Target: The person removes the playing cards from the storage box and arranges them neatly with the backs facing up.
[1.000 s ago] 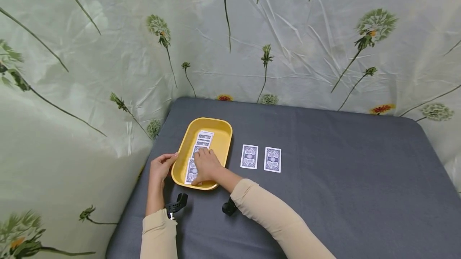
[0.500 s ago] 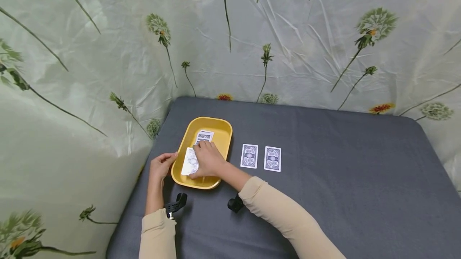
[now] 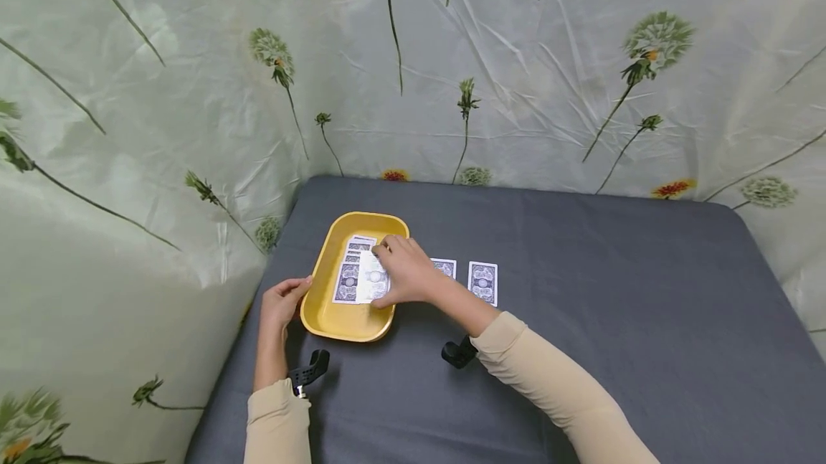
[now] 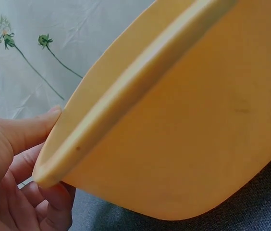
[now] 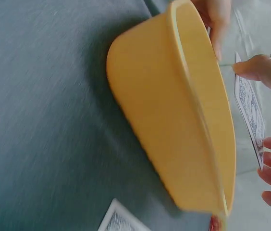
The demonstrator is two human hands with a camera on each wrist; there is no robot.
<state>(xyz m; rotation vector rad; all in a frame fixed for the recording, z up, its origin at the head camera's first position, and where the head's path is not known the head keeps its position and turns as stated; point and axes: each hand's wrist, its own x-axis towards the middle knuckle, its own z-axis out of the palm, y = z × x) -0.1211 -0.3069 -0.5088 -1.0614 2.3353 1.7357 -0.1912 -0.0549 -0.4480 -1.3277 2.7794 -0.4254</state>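
1. The right hand [image 3: 408, 270] pinches 1 playing card [image 3: 369, 277] by opposite ends, thumb at the near end and fingertips at the far end, patterned back upward.
2. That card is over the right part of the yellow tray [image 3: 348, 320]; the right wrist view shows it above the rim and apart from it.
3. The left hand [image 3: 282, 304] pinches the tray's rim on its left side; in the left wrist view some fingers curl below that edge.
4. Inside the tray, an overlapping row of cards [image 3: 347, 283] lies backs up along the left; how many cannot be told.
5. To the right of the tray, 2 separate cards [image 3: 482, 283] lie side by side, backs up; the right hand and forearm partly hide the 1 nearer the tray.
6. Tray and separate cards rest on the dark grey bench [image 3: 613, 335], with a pale flower-printed cloth [image 3: 516, 41] behind.
7. Both arms wear beige sleeves [image 3: 279, 421].
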